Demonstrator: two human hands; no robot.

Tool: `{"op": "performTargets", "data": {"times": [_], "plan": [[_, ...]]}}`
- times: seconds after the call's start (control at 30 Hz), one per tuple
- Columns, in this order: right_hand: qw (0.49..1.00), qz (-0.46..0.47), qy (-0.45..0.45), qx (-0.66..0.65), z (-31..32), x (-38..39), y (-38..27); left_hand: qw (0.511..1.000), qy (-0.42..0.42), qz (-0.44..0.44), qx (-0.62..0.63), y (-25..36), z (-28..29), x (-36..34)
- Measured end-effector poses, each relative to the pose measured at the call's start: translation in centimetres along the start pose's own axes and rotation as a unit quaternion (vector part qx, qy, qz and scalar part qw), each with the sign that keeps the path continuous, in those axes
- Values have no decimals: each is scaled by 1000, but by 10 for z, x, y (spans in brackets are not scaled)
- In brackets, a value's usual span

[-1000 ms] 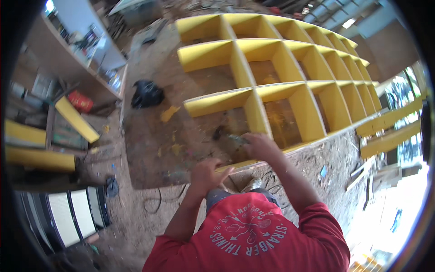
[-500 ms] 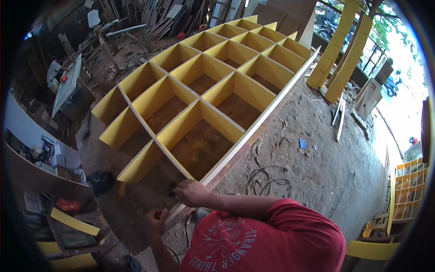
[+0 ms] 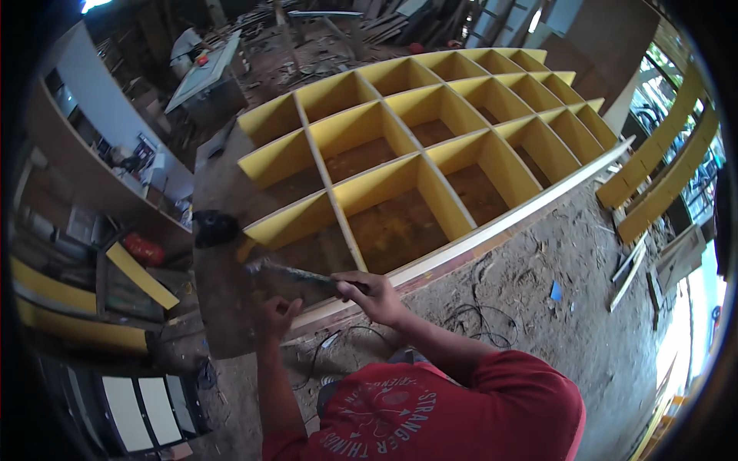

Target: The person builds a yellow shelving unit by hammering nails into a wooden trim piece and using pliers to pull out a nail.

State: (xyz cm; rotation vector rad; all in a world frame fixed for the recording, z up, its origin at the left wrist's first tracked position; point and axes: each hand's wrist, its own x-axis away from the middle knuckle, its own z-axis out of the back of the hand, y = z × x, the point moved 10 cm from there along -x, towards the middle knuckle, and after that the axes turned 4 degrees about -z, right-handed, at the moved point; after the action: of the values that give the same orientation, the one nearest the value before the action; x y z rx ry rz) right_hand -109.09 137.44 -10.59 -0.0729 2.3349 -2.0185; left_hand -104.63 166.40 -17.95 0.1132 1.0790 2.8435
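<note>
My right hand [image 3: 373,296] grips one end of a long, slim dark tool [image 3: 309,276]. It points left over the worktable [image 3: 223,307], and its blurred, paler far end hides its exact kind. Close by, at the near edge of the table, my left hand [image 3: 277,316] has its fingers curled together; whatever they may hold is too small to make out. Beyond both hands lies a large yellow wooden grid frame [image 3: 377,184] of interlocking slats, with open square cells and a curved far side. A pale straight strip [image 3: 461,242] runs along its near right side.
A black bundle [image 3: 214,228] sits at the table's left end. Cables [image 3: 484,323] lie on the dirt floor. Yellow curved boards [image 3: 142,275] are stacked at left, and others [image 3: 669,169] lean at right. Another person [image 3: 184,52] is by a far bench [image 3: 206,73].
My view has swung left, so the frame appears farther right. My right hand has lifted, and the long tool now shows plainly in it. The left hand remains near the table edge.
</note>
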Motion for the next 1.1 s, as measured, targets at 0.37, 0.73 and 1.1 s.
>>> {"op": "performTargets", "data": {"times": [0.37,0.73,1.1], "plan": [[971,24,-148,187,-275,51,64,815,-45,-95,570,-72,90,116],[883,-79,-366,284,-603,81,141,758,162,87,626,-324,301,238],[843,-59,-513,150,-826,-18,211,905,87,13,417,-444,460,211]]}}
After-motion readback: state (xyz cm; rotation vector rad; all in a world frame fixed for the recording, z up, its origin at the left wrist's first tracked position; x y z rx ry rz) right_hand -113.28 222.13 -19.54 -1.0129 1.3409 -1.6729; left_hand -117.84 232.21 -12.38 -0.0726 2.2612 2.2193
